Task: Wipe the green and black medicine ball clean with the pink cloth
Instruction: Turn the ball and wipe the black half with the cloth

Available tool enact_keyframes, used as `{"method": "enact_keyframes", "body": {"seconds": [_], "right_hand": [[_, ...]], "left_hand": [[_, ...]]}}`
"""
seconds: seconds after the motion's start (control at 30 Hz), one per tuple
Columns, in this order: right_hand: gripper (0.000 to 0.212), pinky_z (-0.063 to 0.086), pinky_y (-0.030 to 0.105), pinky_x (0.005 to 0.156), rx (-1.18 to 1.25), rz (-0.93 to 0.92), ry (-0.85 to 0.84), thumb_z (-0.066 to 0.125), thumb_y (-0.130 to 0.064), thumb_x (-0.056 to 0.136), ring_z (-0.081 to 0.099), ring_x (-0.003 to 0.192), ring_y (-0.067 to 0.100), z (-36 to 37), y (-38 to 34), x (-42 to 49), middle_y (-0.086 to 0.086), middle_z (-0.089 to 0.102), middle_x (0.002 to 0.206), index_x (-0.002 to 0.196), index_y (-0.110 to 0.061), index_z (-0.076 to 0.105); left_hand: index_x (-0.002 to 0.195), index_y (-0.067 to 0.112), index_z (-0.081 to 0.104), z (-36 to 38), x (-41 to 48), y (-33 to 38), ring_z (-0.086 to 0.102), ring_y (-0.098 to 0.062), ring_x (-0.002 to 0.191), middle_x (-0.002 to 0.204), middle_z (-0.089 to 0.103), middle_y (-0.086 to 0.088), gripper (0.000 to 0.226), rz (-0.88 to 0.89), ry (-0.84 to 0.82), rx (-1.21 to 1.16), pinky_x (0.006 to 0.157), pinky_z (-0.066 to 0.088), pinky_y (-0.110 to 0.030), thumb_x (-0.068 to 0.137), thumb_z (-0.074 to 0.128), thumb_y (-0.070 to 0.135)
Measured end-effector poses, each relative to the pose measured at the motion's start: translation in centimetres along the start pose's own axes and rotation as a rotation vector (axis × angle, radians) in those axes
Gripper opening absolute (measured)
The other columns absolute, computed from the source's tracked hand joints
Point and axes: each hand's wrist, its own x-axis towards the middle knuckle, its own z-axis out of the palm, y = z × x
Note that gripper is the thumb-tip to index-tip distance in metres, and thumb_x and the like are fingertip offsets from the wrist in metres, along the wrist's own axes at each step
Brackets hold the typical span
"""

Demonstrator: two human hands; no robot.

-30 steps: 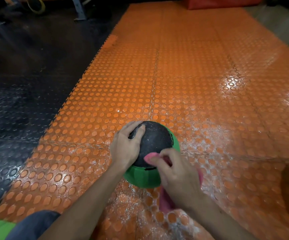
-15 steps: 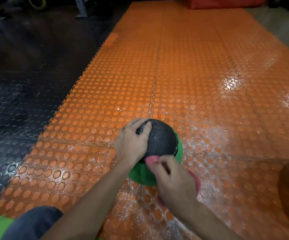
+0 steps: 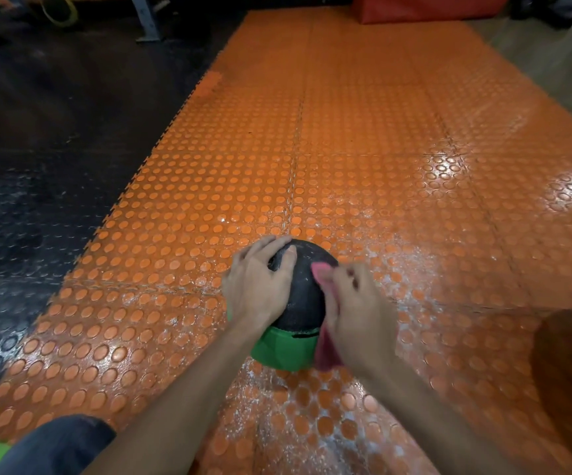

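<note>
The medicine ball (image 3: 303, 299) sits on the orange studded floor mat, its black half up and its green half low toward me. My left hand (image 3: 258, 284) lies over the ball's left side with fingers spread across the black top. My right hand (image 3: 360, 310) grips the pink cloth (image 3: 322, 274) and presses it against the ball's right side. Pink cloth shows above my fingers and hangs below my palm near the green part.
The orange studded mat (image 3: 363, 166) stretches ahead, with white dusty smears around the ball. Black studded flooring (image 3: 37, 166) lies to the left. A red pad (image 3: 428, 6) and metal frame legs (image 3: 144, 18) stand at the far end. My knee (image 3: 54, 443) is at lower left.
My right hand with the cloth has slid up from the ball's near side to its right side. The ball has turned, showing more black on top. My left hand stays on it.
</note>
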Motion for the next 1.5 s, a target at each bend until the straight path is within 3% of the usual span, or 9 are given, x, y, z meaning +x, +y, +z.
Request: {"method": "enact_keyframes", "body": {"seconds": [0.13, 0.23, 0.43, 0.67, 0.97, 1.2, 1.33, 1.43, 1.5], "right_hand": [[0.033, 0.032, 0.011, 0.046, -0.086, -0.316, 0.053, 0.043, -0.033, 0.087, 0.05, 0.051, 0.01, 0.0, 0.0, -4.2, 0.003, 0.06, 0.079, 0.086, -0.011, 0.068], [0.043, 0.033, 0.009, 0.052, -0.059, -0.161, -0.026, 0.029, -0.048, 0.09, 0.049, 0.067, 0.006, -0.6, -0.3, -1.0, -0.006, 0.056, 0.09, 0.093, -0.025, 0.065], [0.016, 0.052, 0.026, 0.054, 0.034, 0.178, -0.278, 0.049, -0.024, 0.093, 0.06, 0.063, 0.009, 0.4, 3.1, 6.1, -0.003, 0.067, 0.086, 0.095, -0.023, 0.065], [0.027, 0.031, 0.014, 0.048, -0.096, -0.3, -0.029, 0.045, -0.031, 0.085, 0.053, 0.061, 0.011, -1.3, -0.4, -3.0, -0.004, 0.059, 0.083, 0.092, -0.019, 0.069], [0.019, 0.03, 0.012, 0.042, -0.096, 0.105, -0.272, 0.048, -0.025, 0.094, 0.052, 0.061, 0.008, -0.3, 2.7, 6.0, -0.003, 0.065, 0.09, 0.099, -0.024, 0.066], [0.023, 0.043, 0.012, 0.048, -0.018, -0.285, -0.192, 0.047, -0.031, 0.084, 0.054, 0.056, 0.004, -1.3, -1.8, -4.5, -0.007, 0.061, 0.08, 0.091, -0.025, 0.068], [0.016, 0.05, 0.016, 0.069, 0.445, 0.126, -0.254, 0.053, -0.032, 0.085, 0.056, 0.076, -0.004, -3.0, -1.6, -2.3, -0.023, 0.055, 0.085, 0.089, -0.046, 0.061], [0.019, 0.045, 0.011, 0.051, 0.732, 0.396, -0.225, 0.053, -0.022, 0.089, 0.058, 0.059, -0.006, -5.0, 0.6, 0.7, -0.018, 0.064, 0.068, 0.091, -0.036, 0.066], [0.021, 0.048, 0.015, 0.061, 0.913, 0.484, -0.234, 0.053, -0.018, 0.089, 0.064, 0.074, 0.0, -5.6, 1.6, 1.9, -0.013, 0.07, 0.082, 0.091, -0.032, 0.069]], "left_hand": [[0.127, 0.04, 0.052, -0.5, -0.9, -0.8, 0.036, -0.01, 0.129, 0.137, 0.046, 0.018, 0.051, 0.067, 0.005, -0.031, 0.104, 0.027, -0.036, 0.084, 0.032, 0.058], [0.128, 0.04, 0.051, -0.6, -1.6, -1.2, 0.035, -0.01, 0.129, 0.137, 0.046, 0.017, 0.052, 0.116, 0.009, -0.047, 0.104, 0.024, -0.036, 0.082, 0.03, 0.054], [0.129, 0.04, 0.049, -0.7, -2.1, -1.0, 0.034, -0.012, 0.131, 0.137, 0.046, 0.016, 0.054, 0.131, -0.014, -0.021, 0.111, 0.021, -0.047, 0.082, 0.028, 0.055], [0.126, 0.04, 0.052, -0.9, -1.8, -1.2, 0.036, -0.007, 0.128, 0.135, 0.047, 0.019, 0.05, 0.157, -0.022, -0.047, 0.108, 0.025, -0.041, 0.084, 0.029, 0.052], [0.125, 0.038, 0.054, -0.1, -3.2, -0.5, 0.034, -0.005, 0.127, 0.131, 0.05, 0.021, 0.058, 0.244, -0.001, 0.03, 0.108, 0.015, -0.035, 0.082, 0.02, 0.057], [0.124, 0.04, 0.054, -0.9, -2.0, -1.1, 0.034, 0.001, 0.122, 0.127, 0.046, 0.026, 0.047, 0.169, -0.022, -0.079, 0.108, 0.024, -0.037, 0.085, 0.029, 0.047], [0.124, 0.04, 0.054, -1.1, -1.6, -1.6, 0.035, -0.004, 0.127, 0.133, 0.048, 0.022, 0.047, 0.177, -0.058, -0.106, 0.107, 0.024, -0.035, 0.085, 0.029, 0.048], [0.125, 0.041, 0.052, -1.0, -1.2, -1.5, 0.034, -0.005, 0.128, 0.135, 0.046, 0.021, 0.049, 0.152, -0.057, -0.09, 0.104, 0.022, -0.032, 0.084, 0.027, 0.05], [0.127, 0.041, 0.051, -0.9, -1.1, -1.5, 0.033, -0.005, 0.129, 0.136, 0.045, 0.022, 0.051, 0.135, -0.055, -0.073, 0.102, 0.022, -0.032, 0.084, 0.025, 0.051]]}}
